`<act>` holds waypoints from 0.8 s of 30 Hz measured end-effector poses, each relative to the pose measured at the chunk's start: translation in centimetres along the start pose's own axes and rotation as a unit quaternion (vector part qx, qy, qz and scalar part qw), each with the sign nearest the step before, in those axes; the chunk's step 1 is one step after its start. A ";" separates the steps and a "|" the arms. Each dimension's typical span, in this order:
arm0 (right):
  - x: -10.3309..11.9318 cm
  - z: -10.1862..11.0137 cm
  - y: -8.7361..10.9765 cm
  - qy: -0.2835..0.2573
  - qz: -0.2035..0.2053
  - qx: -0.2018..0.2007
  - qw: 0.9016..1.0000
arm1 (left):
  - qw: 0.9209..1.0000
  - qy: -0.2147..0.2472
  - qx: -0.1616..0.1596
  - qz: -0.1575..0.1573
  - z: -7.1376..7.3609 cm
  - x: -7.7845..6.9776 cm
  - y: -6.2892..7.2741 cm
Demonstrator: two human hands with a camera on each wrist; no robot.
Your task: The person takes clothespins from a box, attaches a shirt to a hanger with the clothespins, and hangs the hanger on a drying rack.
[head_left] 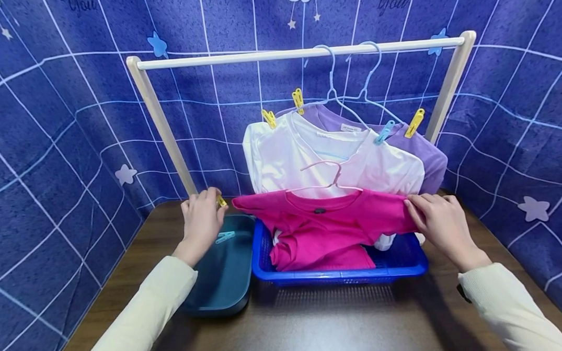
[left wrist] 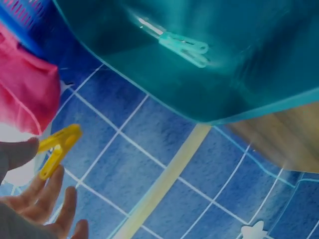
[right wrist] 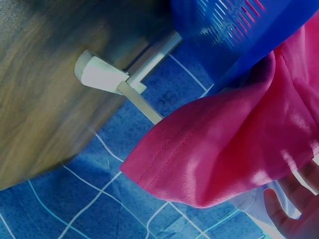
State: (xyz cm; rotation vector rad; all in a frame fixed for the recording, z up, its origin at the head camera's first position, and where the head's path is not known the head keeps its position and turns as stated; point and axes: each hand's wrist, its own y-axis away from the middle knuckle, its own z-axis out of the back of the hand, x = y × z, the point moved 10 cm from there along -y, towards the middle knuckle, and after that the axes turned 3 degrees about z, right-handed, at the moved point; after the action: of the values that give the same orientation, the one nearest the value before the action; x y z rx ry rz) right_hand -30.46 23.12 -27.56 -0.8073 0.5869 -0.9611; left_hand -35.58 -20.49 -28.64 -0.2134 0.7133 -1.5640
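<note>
My left hand (head_left: 200, 222) pinches a yellow clothespin (left wrist: 70, 135) between thumb and fingers, beyond the left end of a pink shirt (head_left: 318, 223). The clothespin and the shirt are apart. With my right hand (head_left: 442, 227) I grip the shirt's right sleeve; in the right wrist view that sleeve (right wrist: 199, 154) spreads out beside the fingers. A pink hanger (head_left: 335, 174) sits in the shirt's neck, its hook standing free above the collar. The lower part of the shirt bunches in a blue basket (head_left: 337, 273). One teal clothespin (head_left: 225, 237) lies in the dark teal tray (head_left: 216, 306).
Behind, a white rail (head_left: 238, 57) on wooden posts carries a white shirt (head_left: 285, 162) and a purple shirt (head_left: 431, 161) on blue hangers. Yellow clothespins (head_left: 415, 123) and a blue clothespin (head_left: 385, 132) clip them. All stands on a brown wooden table (head_left: 316, 331).
</note>
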 end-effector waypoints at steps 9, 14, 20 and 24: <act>-0.2 -0.3 -0.1 0.001 -0.006 0.003 1.000 | 0.994 0.052 -0.075 -0.053 2.9 -2.9 -0.5; -0.4 -0.4 -0.1 0.001 -0.012 0.005 1.000 | 0.988 0.079 -0.099 -0.089 4.0 -4.9 -0.4; -0.4 -0.4 -0.2 -0.001 -0.013 0.005 1.000 | 0.978 0.110 -0.116 -0.131 4.9 -7.1 0.1; -0.3 -0.4 -0.2 0.001 -0.013 0.005 1.000 | 0.974 0.137 -0.115 -0.142 4.9 -7.9 0.3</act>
State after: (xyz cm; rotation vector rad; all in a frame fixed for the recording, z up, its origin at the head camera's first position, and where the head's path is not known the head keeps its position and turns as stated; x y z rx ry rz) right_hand -30.98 23.20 -27.57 -0.8065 0.5731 -0.9879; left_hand -31.56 -14.46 -22.71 -0.2845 1.1225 -1.8016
